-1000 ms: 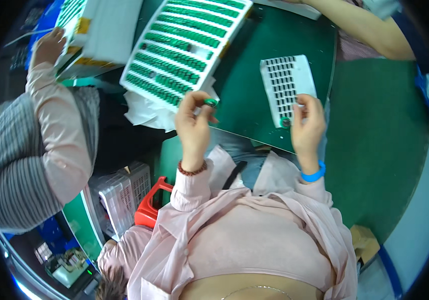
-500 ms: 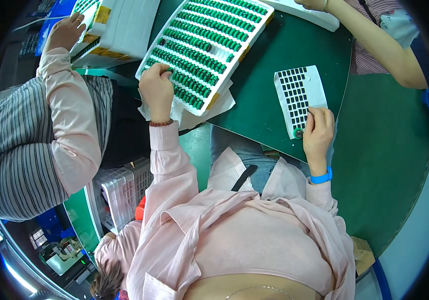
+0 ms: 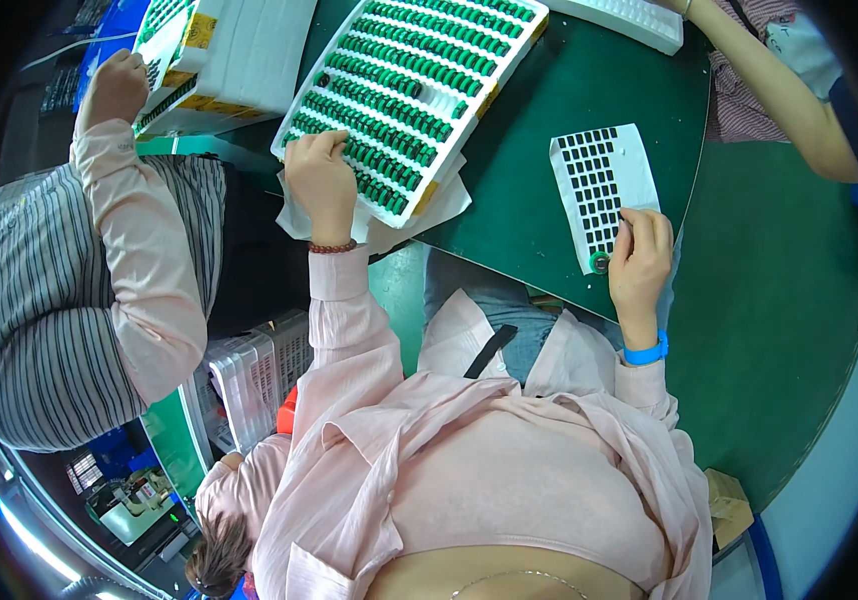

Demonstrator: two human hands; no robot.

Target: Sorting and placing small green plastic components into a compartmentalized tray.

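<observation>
My left hand (image 3: 321,185) is at the lower left edge of a white foam tray (image 3: 411,205), its fingers curled together over the end of a row. Rows of round green parts (image 3: 394,145) stand on edge in that tray. What those fingers hold, if anything, is hidden. My right hand (image 3: 641,258) rests by a white sheet (image 3: 637,165) bearing rows of small black pads (image 3: 594,190). Its thumb and forefinger are pinched at the pads' edge; any small piece between them cannot be made out. A green ring-shaped part (image 3: 600,262) lies at the sheet's near corner, beside this hand.
Stacked white foam trays (image 3: 249,60) stand at the far left, where a co-worker's hand (image 3: 117,88) touches them. Another white tray (image 3: 629,22) lies at the far right near a second person's arm (image 3: 774,95). White paper (image 3: 444,205) sticks out under the green-part tray.
My left hand has drawn slightly nearer and right, its fingers more bent over the tray's edge. My right hand stays by the sheet. The co-worker's hand at left has shifted a little.
</observation>
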